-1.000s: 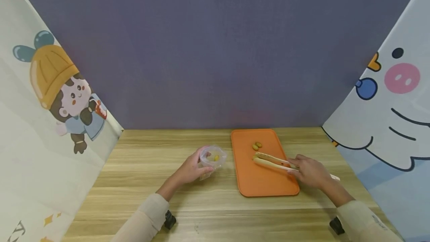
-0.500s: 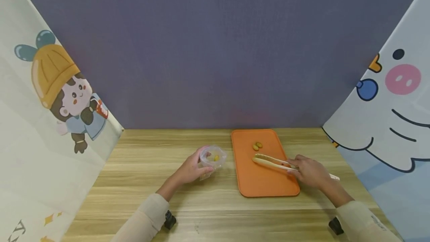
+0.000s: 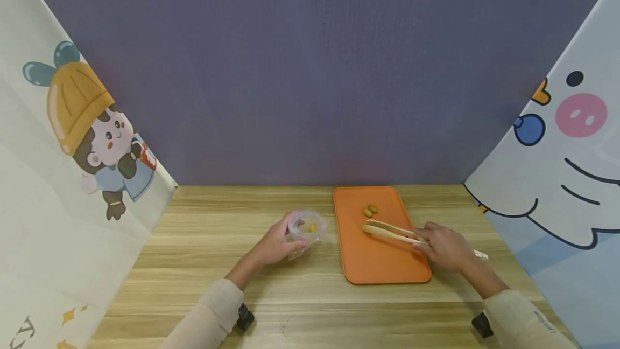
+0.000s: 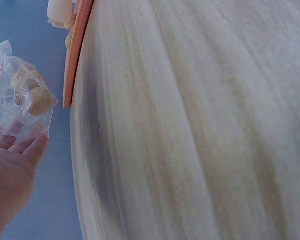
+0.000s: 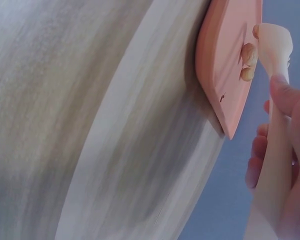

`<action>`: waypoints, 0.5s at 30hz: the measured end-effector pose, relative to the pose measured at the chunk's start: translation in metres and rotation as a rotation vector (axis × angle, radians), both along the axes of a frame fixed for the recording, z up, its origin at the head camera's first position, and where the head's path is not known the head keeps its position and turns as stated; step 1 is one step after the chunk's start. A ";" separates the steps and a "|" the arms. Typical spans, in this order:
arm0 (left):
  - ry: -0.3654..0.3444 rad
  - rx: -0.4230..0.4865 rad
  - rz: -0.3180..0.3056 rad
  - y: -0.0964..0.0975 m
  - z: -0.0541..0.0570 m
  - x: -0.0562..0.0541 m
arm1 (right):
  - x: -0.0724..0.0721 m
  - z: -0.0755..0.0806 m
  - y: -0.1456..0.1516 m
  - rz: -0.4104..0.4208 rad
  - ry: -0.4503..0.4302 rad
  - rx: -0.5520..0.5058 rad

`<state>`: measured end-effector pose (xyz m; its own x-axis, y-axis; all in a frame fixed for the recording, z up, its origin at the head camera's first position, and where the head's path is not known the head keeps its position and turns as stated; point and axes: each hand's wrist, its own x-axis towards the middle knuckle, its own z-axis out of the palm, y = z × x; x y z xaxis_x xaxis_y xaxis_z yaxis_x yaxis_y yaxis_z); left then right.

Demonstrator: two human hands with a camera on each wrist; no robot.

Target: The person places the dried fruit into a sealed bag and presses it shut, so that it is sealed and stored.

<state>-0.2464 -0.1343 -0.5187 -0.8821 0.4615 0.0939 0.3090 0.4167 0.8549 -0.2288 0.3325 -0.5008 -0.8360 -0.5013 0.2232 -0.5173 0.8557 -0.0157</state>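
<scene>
My left hand [image 3: 280, 242] grips a clear plastic container [image 3: 317, 230] with a round rim, over the table left of the orange tray. Inside it a yellowish nut-like piece [image 3: 312, 228] shows in the head view; rounded brown pieces [image 4: 39, 101] show through its clear side in the left wrist view. With the thumb along one arm, my right hand [image 3: 448, 249] holds cream tongs [image 3: 389, 233], whose tips reach over the tray [image 3: 382, 268]. Just beyond the tips lie two small brown nut-like pieces [image 3: 370, 211]. Another brown piece [image 5: 255, 31] shows right at the tongs' tip.
The wood-grain table [image 3: 218, 203] runs back to a grey-blue wall [image 3: 310, 96]. Cartoon-printed panels stand on the left [image 3: 58, 203] and right [image 3: 571, 187]. A small dark mark [image 5: 222, 96] is on the tray.
The tongs and my right hand have shifted slightly left over the tray. My left hand and the clear container stay in place, and the two loose pieces have not moved.
</scene>
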 end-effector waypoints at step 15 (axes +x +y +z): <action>-0.001 0.003 0.003 0.001 0.000 0.000 | -0.003 0.004 -0.003 0.003 0.017 -0.005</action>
<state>-0.2465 -0.1335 -0.5185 -0.8836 0.4585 0.0946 0.3071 0.4152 0.8564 -0.2313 0.3294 -0.4964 -0.8308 -0.5024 0.2394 -0.5198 0.8542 -0.0109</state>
